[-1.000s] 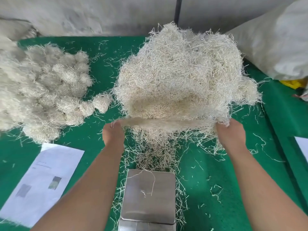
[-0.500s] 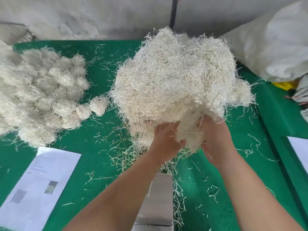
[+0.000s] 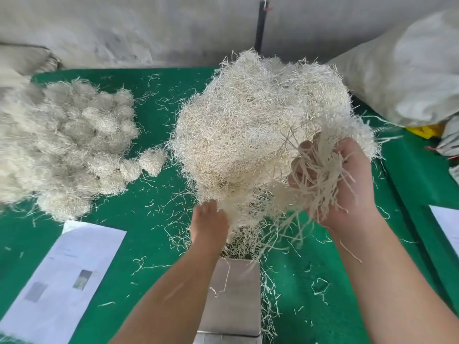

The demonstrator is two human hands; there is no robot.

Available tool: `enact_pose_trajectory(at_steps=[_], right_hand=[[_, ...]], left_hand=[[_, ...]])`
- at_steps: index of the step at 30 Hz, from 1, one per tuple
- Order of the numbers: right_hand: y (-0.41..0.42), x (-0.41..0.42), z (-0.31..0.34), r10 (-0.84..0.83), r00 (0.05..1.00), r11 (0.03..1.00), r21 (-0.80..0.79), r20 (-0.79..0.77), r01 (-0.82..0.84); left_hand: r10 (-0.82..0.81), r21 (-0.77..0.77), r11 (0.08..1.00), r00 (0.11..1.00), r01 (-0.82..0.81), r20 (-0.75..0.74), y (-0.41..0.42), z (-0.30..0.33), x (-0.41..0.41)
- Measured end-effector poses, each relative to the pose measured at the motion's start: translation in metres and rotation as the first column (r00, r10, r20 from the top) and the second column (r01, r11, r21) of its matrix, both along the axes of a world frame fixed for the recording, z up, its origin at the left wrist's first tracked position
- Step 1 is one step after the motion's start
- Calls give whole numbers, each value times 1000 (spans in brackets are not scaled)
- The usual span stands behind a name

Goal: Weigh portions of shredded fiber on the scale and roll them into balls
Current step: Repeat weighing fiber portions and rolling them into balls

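Fiber heap (image 3: 260, 125) at frame centre on green bench (image 3: 154, 219). Right hand (image 3: 340, 184) clutching a loose tuft (image 3: 320, 175); left hand (image 3: 210, 219) reaching under heap, grip hidden. Judged light, springy, tangled, prone to shedding; best gathered by cupping.

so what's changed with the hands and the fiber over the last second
The hands, together at the pile's near edge half a second ago, have parted. The right hand has lifted to the right, gripping a torn-off tuft of fiber. The left hand has dropped to the bottom of the big pile, its grip unclear. The scale, the finished balls and the paper stayed put.
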State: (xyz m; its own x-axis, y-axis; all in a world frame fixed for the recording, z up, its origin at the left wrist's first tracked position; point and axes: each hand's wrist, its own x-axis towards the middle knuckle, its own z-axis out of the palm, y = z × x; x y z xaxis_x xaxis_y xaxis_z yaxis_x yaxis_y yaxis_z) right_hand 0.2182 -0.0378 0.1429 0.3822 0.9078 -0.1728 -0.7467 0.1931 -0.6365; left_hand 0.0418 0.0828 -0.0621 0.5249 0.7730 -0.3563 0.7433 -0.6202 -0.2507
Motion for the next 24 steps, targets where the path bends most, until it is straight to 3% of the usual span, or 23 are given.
enact_pose_trajectory(at_steps=[2, 5, 9, 10, 12, 13, 14, 15, 16, 18, 20, 24], right_hand=[[-5, 1, -1, -1, 1000, 999, -35, -18, 0], [-7, 5, -3, 8, 999, 997, -74, -33, -11], [0, 6, -26, 62, 943, 904, -418, 328, 86], [2, 0, -35, 153, 915, 890, -454, 373, 36], [6, -20, -58, 424, 630, 824, -565, 651, 29], [9, -28, -73, 518, 440, 788, -609, 734, 90], [12, -36, -86, 573, 374, 762, -642, 729, 83], [14, -42, -94, 583, 404, 769, -639, 705, 7], [16, -46, -105, 574, 510, 778, -622, 641, -93], [25, -49, -120, 553, 550, 810, -558, 625, -181], [30, -47, -126, 532, 449, 833, -539, 718, -126], [28, -27, -127, 554, 292, 790, -603, 779, 110]], left_hand=[[162, -9, 987, 986, -162, -28, 17, 4, -10], [468, -94, 883, 877, -460, 111, 44, 18, -17], [718, -364, 694, 560, -621, 414, 72, 42, -12], [730, -424, 678, 477, -601, 490, 75, 48, -7], [689, -487, 708, 351, -511, 634, 75, 61, 8], [627, -466, 765, 345, -444, 699, 73, 68, 16], [550, -432, 826, 349, -363, 759, 69, 77, 24], [462, -386, 884, 378, -263, 802, 63, 83, 32], [377, -342, 926, 404, -157, 834, 57, 89, 38], [272, -301, 954, 391, 13, 879, 47, 96, 46], [235, -283, 955, 357, 88, 904, 39, 103, 47], [199, -247, 960, 308, 128, 930, 36, 128, 38]])
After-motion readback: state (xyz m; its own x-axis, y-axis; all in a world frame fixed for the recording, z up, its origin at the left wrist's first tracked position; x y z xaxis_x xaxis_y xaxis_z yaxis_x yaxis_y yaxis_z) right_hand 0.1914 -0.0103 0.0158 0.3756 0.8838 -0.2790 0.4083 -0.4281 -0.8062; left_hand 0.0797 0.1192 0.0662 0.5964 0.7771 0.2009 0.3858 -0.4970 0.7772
